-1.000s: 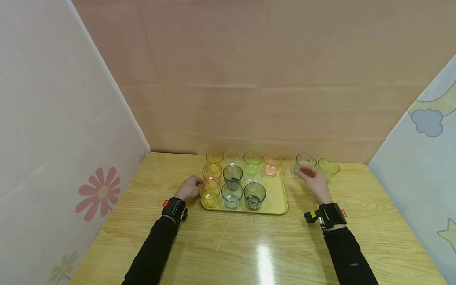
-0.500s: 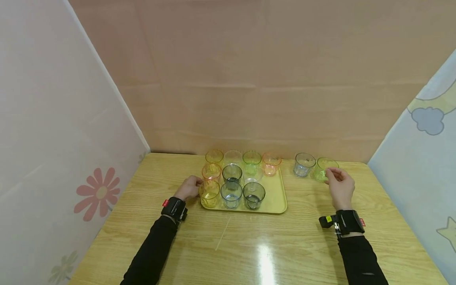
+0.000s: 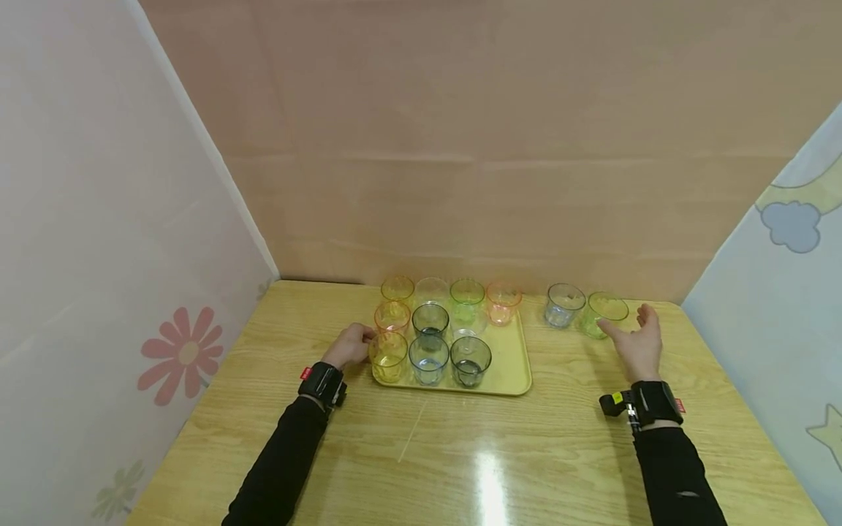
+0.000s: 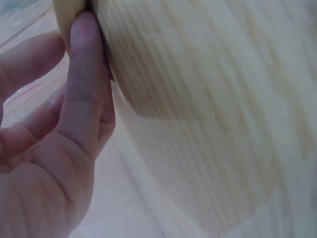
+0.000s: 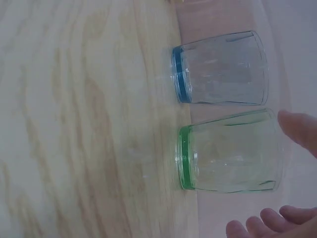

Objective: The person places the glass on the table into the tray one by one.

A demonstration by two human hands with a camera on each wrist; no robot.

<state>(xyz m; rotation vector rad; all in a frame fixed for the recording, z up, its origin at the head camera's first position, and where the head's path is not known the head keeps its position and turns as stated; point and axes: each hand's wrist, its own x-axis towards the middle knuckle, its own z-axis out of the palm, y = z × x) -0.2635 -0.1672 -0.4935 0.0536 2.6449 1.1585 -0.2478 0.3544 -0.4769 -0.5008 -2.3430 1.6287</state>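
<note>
My left hand (image 3: 350, 345) is at the left edge of a yellow tray (image 3: 515, 369); in the left wrist view, the thumb and fingers (image 4: 81, 94) pinch the tray's rim (image 4: 67, 17). Several clear tinted glasses stand upright on the tray, among them a yellow glass (image 3: 388, 358) closest to that hand, a blue glass (image 3: 429, 363) and a grey glass (image 3: 470, 365). On the table to the right, my right hand (image 3: 638, 348) has its fingers spread beside a green glass (image 3: 601, 315), with thumb and fingers on either side of it. A bluish glass (image 5: 225, 69) stands just left of the green one.
The wooden table (image 3: 473, 453) runs back to a brown wall covering (image 3: 460, 183). A pale panel with flowers (image 3: 187, 354) bounds the left side; another panel (image 3: 789, 314) bounds the right. The tray's right part shows bare surface.
My right hand has moved right, from the bluish glass to the green one, and its fingers have spread apart. My left hand stays at the tray's edge.
</note>
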